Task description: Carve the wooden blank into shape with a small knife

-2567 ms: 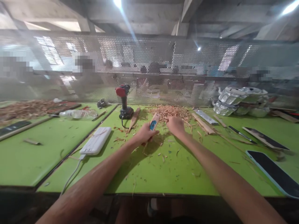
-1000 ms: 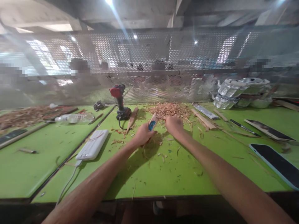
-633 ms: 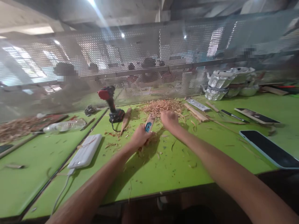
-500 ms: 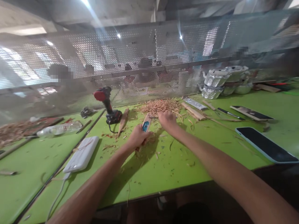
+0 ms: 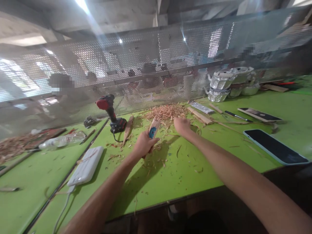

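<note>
My left hand [image 5: 143, 143] is wrapped round a pale piece of wood [image 5: 155, 123] with a blue patch on its face. The wood points up and away from me, its upper end standing clear of the fingers. To the right, apart from the wood, my right hand [image 5: 182, 126] is closed in a fist at the near edge of a heap of wood shavings [image 5: 165, 112]. What the right fist holds is hidden from view. Loose chips and curls lie on the green table [image 5: 168, 182] below both hands.
A red-black cordless drill [image 5: 110, 112] stands left, beside a flat wooden strip [image 5: 128, 130]. Nearer is a white power bank [image 5: 86, 165] with a cable. Rightward lie a bamboo piece [image 5: 200, 116], phone [image 5: 275, 147] and silvery pots [image 5: 220, 86]. A perforated screen [image 5: 136, 78] closes the back.
My right hand has moved right, away from the wood. A thin dark tool seen earlier between the fist and the wood no longer shows. The left hand keeps its grip.
</note>
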`<state>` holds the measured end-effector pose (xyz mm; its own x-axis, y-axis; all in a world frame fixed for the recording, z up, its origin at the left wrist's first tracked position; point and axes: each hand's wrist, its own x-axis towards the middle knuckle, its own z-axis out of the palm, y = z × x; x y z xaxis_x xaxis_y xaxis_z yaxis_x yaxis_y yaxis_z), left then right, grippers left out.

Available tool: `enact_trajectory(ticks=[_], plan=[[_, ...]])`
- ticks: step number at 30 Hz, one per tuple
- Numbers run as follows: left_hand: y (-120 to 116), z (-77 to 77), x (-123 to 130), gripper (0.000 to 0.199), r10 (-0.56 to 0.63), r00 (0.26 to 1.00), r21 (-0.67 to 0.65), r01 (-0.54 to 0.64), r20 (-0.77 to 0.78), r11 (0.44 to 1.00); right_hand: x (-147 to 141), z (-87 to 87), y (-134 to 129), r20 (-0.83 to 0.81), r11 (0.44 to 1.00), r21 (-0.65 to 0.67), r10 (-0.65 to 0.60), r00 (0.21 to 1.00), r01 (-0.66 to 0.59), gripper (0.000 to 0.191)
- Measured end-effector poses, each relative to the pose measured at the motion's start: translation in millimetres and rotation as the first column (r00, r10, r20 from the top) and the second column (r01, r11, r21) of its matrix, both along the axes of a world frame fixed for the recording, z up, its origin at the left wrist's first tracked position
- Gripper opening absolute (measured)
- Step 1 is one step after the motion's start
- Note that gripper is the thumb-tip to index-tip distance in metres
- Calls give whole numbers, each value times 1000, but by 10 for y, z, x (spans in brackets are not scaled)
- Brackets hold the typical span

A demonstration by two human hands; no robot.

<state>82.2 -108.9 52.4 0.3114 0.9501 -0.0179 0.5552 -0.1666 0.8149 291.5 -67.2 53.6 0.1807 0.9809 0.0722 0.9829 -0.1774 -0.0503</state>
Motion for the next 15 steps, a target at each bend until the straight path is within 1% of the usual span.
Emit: enact_trajectory(ticks=[1,3,7,11,15], plan=[[17,-4,-19,26,20,1000,-2,-20,-13,1000,28,8,1,6,999,35,-31,999,31,35],[68,-34,-64,25,52,998,0,-52,-47,999,18,30,-6,12,993,106,-47,999,45,38],[159,-110,-115,25,64,997,30,-63,-31,998,-190,50,-54,8,984,177,31,1000,-31,39],[183,-145,-84,25,59,998,78,-58,-14,995,-384,9,-88,4,979,178,99,995,-98,38],[149,-158,-28,24,53,999,125,-53,4,991,-442,-34,-73,11,984,144,100,995,-101,37]])
